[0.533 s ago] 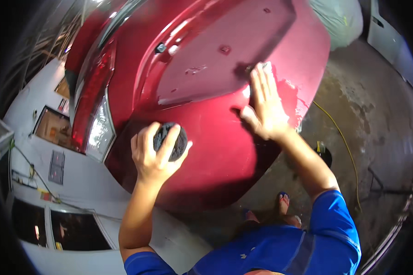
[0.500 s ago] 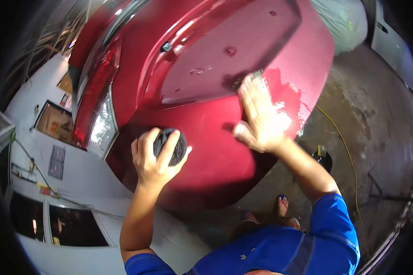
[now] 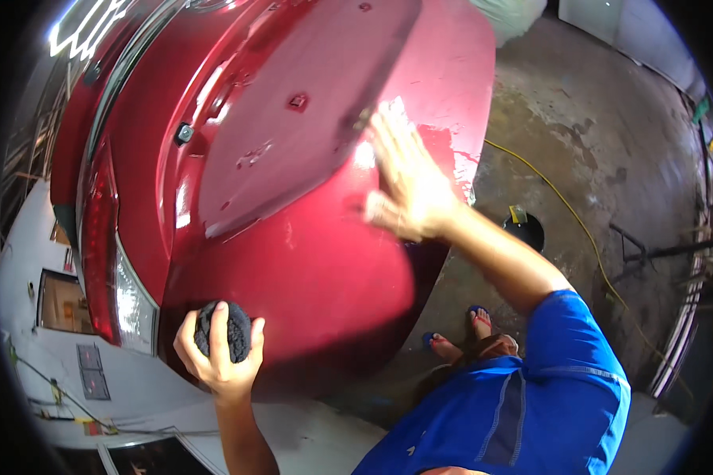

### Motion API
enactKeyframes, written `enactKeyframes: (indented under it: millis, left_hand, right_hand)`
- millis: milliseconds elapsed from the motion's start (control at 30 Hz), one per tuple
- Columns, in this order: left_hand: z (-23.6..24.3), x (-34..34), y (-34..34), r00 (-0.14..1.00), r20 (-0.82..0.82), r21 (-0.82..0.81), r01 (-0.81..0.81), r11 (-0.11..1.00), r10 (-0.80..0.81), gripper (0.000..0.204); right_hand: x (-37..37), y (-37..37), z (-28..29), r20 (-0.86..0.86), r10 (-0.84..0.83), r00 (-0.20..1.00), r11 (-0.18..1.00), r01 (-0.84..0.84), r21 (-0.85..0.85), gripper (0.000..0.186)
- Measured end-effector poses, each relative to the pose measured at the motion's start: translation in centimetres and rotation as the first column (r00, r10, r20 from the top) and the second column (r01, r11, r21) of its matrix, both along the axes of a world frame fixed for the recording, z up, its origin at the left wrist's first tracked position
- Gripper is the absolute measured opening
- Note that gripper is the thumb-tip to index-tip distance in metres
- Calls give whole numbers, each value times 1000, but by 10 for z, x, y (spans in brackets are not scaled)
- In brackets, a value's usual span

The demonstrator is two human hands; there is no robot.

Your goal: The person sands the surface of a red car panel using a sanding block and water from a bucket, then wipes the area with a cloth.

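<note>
In front of me is the rear of a red car, with a broad curved bumper [image 3: 317, 277] and a duller, recessed panel [image 3: 293, 142] above it. My left hand [image 3: 222, 364] grips a round, black, fuzzy pad [image 3: 239, 331] near the bumper's left corner, below the tail light [image 3: 103, 253]. My right hand [image 3: 408, 182] lies flat on the bumper with fingers stretched out, close to the recess edge and a shiny, wet-looking area. Something small and dark shows by its fingertips; I cannot make out what it is. Under the palm the surface is hidden.
On the floor to the right stand a black bucket [image 3: 524, 231] with a yellow item at its rim and a yellow hose or cord [image 3: 566, 194]. A dark metal stand [image 3: 650, 255] is farther right. White covering [image 3: 511, 17] lies beyond the bumper; a white wall [image 3: 36, 317] is at left.
The view has shifted, so the car appears farther left. My left hand with the pad has moved toward the bumper's left corner. My right hand stays flat on the bumper.
</note>
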State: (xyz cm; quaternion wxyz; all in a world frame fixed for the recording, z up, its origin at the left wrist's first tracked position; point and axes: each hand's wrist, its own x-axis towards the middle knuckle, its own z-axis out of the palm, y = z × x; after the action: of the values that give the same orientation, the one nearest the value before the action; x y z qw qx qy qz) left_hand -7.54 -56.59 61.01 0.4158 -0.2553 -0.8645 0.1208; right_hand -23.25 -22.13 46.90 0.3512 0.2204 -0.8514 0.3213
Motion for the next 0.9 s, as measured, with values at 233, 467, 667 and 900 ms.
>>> enactKeyframes:
  millis: [233,467,667,900]
  left_hand:
    - [8,-124,129,947,212,-265,294,918,-242,43]
    - [17,-272,279,922,336,-264,286,921,-190,39]
    - [4,-252,259,953,278,-365,222,904,-122,42]
    - [-3,-92,115,983,114,-308,174,935,-145,53]
  right_hand:
    - [34,8,-48,34,-4,999,996,6,-85,107]
    - [0,46,-36,129,-42,991,999,39,24,100]
    - [-37,61,-45,117,-142,983,988,147,-38,100]
    - [-75,85,-7,33,-168,985,986,169,-17,101]
